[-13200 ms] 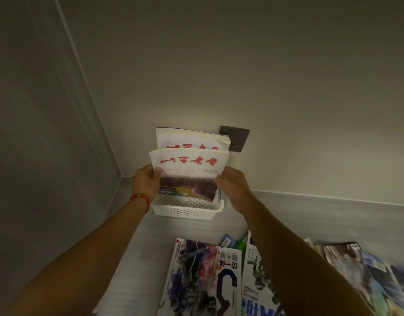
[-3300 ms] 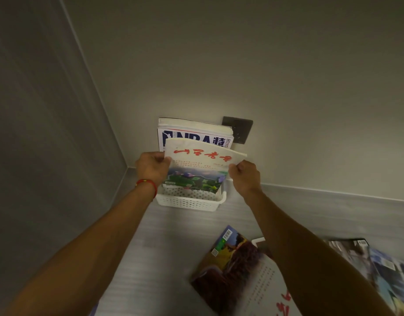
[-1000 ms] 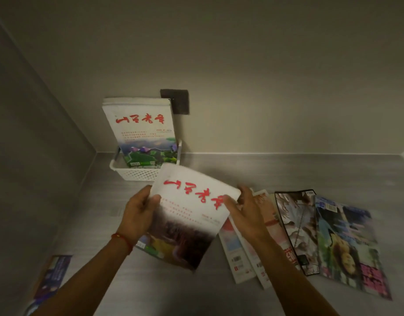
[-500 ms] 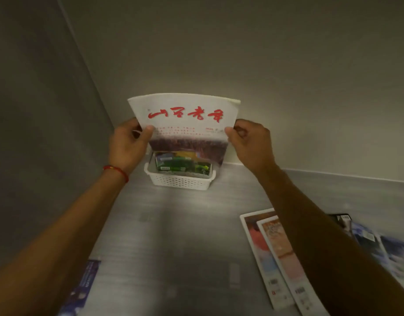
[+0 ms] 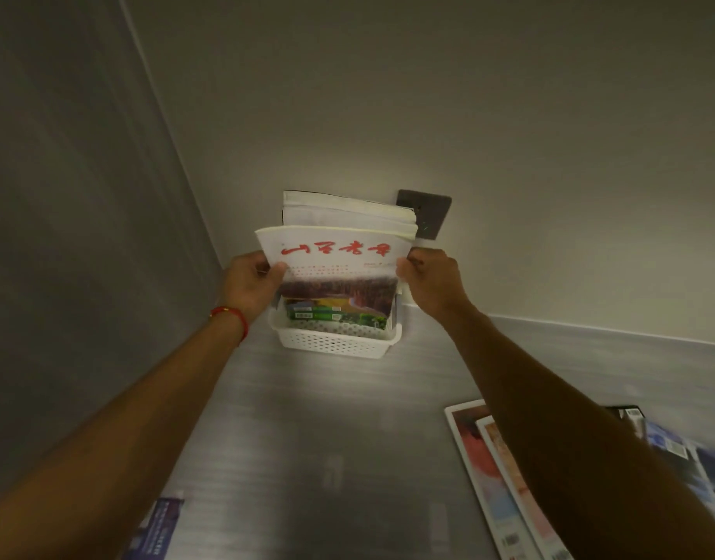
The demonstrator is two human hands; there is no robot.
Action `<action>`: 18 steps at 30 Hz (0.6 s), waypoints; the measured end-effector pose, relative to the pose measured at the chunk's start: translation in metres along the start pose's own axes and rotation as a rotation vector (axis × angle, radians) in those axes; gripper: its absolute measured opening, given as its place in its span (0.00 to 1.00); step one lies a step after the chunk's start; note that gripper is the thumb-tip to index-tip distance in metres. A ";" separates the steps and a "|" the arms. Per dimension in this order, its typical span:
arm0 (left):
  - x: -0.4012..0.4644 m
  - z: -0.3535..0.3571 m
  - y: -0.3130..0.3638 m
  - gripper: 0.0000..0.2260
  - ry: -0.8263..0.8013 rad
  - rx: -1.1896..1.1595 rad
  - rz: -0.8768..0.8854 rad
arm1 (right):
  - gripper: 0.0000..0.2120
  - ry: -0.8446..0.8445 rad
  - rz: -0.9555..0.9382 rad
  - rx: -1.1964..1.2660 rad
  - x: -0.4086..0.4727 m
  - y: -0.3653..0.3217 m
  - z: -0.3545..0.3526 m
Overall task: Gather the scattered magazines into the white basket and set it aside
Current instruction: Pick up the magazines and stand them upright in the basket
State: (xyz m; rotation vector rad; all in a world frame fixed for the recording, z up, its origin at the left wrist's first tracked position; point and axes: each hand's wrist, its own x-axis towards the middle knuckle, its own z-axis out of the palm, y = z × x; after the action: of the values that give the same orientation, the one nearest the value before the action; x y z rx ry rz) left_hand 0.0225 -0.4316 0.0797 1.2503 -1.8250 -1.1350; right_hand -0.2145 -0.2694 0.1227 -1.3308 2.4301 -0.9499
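Observation:
A white perforated basket (image 5: 334, 344) stands on the grey surface against the back wall, near the left corner. Several magazines (image 5: 347, 210) stand upright in it, leaning on the wall. In front of them I hold a white magazine with red lettering (image 5: 335, 268) upright, its lower edge down inside the basket. My left hand (image 5: 248, 286) grips its left edge and my right hand (image 5: 430, 282) grips its right edge. More magazines (image 5: 493, 474) lie flat at the lower right, partly hidden by my right forearm.
A dark wall plate (image 5: 428, 214) sits on the back wall just right of the basket. A blue magazine (image 5: 155, 531) lies at the lower left edge. A grey side wall (image 5: 65, 236) closes off the left. Bare grey surface (image 5: 327, 438) stretches between my arms.
Both hands have lowered the red-lettered magazine from above the basket into it, in front of the standing magazines. A second ago I held it low over the surface.

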 end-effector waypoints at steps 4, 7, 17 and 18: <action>0.006 0.010 -0.017 0.12 -0.014 0.019 -0.049 | 0.11 -0.060 0.132 0.036 0.001 0.013 0.022; 0.009 0.018 -0.019 0.13 -0.003 0.027 -0.059 | 0.12 -0.047 0.199 0.121 -0.003 0.017 0.029; -0.004 0.040 0.004 0.14 0.038 -0.054 -0.129 | 0.10 -0.095 0.254 0.167 -0.120 0.106 0.011; -0.009 0.042 0.005 0.15 0.010 -0.092 -0.113 | 0.10 -0.094 0.289 0.187 -0.139 0.120 0.007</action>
State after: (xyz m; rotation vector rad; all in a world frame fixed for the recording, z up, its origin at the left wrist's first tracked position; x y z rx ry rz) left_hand -0.0128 -0.4096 0.0665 1.3169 -1.6931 -1.2567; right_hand -0.2128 -0.1137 0.0257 -0.9114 2.3143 -0.9833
